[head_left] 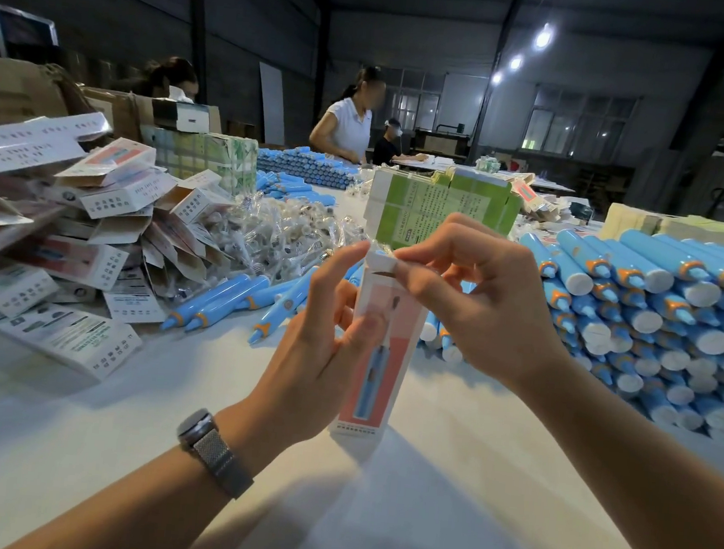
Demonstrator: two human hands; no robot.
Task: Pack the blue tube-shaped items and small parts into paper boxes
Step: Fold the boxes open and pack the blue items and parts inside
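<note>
From the head view, we hold one paper box [373,345] upright over the near middle of the white table [74,446], its printed pink face turned toward us. Our left hand [324,336] grasps the box body, thumb curled across the front and fingers wrapped behind, with the index finger raised beside the top edge. Our right hand [476,302] pinches the white top flap [381,260] between thumb and fingertips. We judge the step in hand to be closing that flap; whether a tube and a small part already sit inside is hidden from us.

To do it well, we should keep the left grip firm but low, so the walls stay square and the mouth does not collapse. The flap's tongue should be steered inside the front wall, then pressed flat; forcing it against the edge would likely crease the thin card.

Supplies surround us: loose blue tubes [227,297] lie just left of the box, a large stack of blue tubes [654,317] fills the right side, bagged small parts [285,232] are heaped behind the loose tubes, and flat unfolded boxes [73,205] are piled at far left. A stack of green cartons [440,211] stands just beyond our hands.
</note>
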